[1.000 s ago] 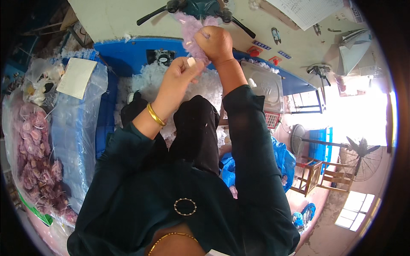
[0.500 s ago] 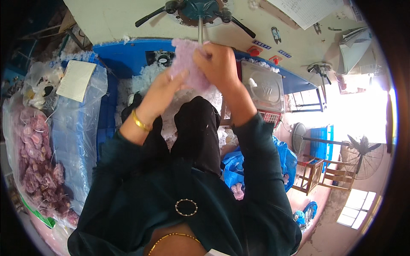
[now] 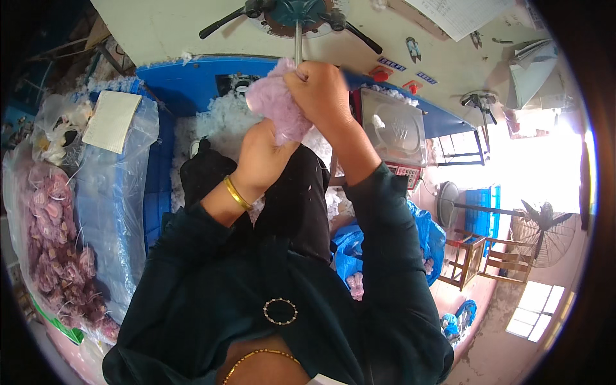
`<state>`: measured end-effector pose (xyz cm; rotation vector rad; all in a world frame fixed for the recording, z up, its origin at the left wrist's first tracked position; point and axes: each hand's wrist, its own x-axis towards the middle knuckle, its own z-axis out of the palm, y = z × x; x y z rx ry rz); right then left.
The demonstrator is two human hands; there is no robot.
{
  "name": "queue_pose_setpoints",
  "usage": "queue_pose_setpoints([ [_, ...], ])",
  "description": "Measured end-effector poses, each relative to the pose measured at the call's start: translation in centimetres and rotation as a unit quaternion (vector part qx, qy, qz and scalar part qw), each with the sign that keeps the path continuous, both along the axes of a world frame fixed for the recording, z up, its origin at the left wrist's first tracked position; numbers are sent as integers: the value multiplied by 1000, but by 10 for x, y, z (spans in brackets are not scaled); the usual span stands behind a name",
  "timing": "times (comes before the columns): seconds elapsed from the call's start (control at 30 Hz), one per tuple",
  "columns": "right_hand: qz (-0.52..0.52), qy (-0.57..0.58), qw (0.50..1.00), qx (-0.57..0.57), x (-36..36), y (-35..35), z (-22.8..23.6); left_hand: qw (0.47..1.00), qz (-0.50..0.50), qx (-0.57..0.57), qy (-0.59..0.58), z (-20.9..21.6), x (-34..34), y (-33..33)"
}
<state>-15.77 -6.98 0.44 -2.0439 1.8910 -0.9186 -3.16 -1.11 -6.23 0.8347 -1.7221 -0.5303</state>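
A fluffy pink plush piece [image 3: 274,102] sits at the lower end of a thin metal tube [image 3: 298,43] that points toward me from a machine fitting. My right hand [image 3: 323,93] pinches its upper right side close against the tube. From below, my left hand [image 3: 264,157] grips the lower part, its fingers partly hidden behind the plush. The piece looks rounded, with a pale patch at its left end. Whether the tube's tip is inside it is hidden by my right hand.
Black handles flank the machine fitting [image 3: 298,18]. White stuffing [image 3: 221,119] lies behind the blue panel [image 3: 183,83]. At left, a clear bag holds several pink plush pieces [image 3: 51,250]. Two red buttons [image 3: 380,75], snips [image 3: 413,49] and papers [image 3: 455,16] are on the table at right.
My left hand has moved right and lower, turning under the plush piece. The piece has swung and looks fuller and rounder. My right hand stays by the tube.
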Motion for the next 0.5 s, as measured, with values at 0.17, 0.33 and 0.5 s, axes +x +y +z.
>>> queue_pose_setpoints([
  [0.17,-15,-114,993,12,0,-58,-8,970,-13,239,51,14,5,-58],
  [0.33,-19,-141,989,-41,3,-54,-15,939,-94,286,164,12,6,-56],
  [0.5,75,-161,981,-82,-13,-6,-17,555,-362,483,573,12,17,-11],
])
